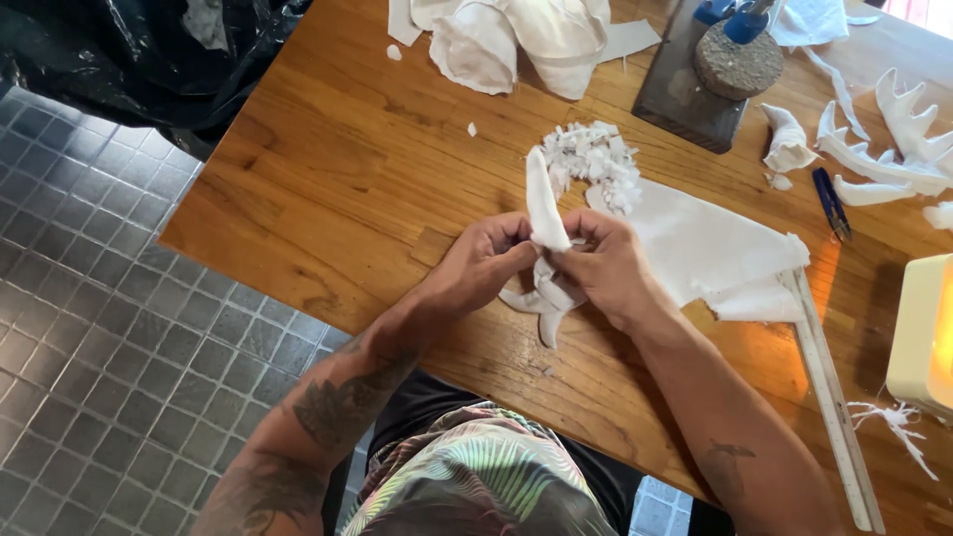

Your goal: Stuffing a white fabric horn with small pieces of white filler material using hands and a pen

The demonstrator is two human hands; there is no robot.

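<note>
While gripped, scraps (594, 159) beyond cloth (544, 203).

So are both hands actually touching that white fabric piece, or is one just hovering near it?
Touching. The head view shows the left hand and right hand both pinching the white fabric piece, fingers closed on it above the wooden table.

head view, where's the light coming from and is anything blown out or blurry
Head view: strong light from the right, the cream boxy object at the edge blown out; warm glare on the brown wooden table; left hand and right hand on the white fabric piece are sharp.
</note>
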